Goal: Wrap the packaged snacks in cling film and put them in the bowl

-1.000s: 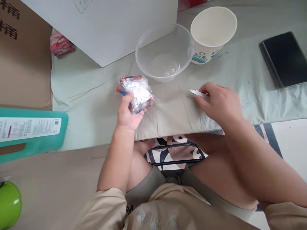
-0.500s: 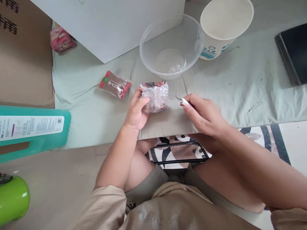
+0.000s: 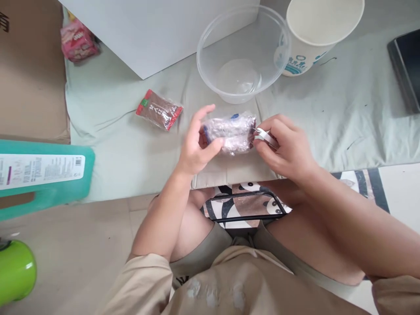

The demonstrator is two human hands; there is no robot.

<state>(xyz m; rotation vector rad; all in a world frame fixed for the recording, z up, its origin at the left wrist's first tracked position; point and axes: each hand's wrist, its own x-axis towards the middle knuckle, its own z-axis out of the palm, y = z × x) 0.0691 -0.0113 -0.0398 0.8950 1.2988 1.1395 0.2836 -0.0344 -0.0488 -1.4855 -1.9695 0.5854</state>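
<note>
My left hand (image 3: 195, 146) grips the left end of a shiny clear-wrapped snack packet (image 3: 229, 131), held sideways above a pale green cloth (image 3: 124, 144). My right hand (image 3: 287, 146) pinches a small white cutter (image 3: 265, 136) whose tip touches the packet's right end. A second packet (image 3: 159, 110), red and brown, lies flat on the cloth to the left of my left hand.
An empty clear plastic bowl (image 3: 243, 57) and a white paper cup (image 3: 320, 33) stand just beyond my hands. A white box (image 3: 157, 30) is behind left. A teal bottle (image 3: 42, 175), a green object (image 3: 15, 271), a pink packet (image 3: 77, 40) and a dark tablet (image 3: 407, 65) lie around.
The left hand turned the wrapped packet sideways and moved it right. The right hand brought the cutter from apart to touching the packet's right end. The second packet came into view on the cloth.
</note>
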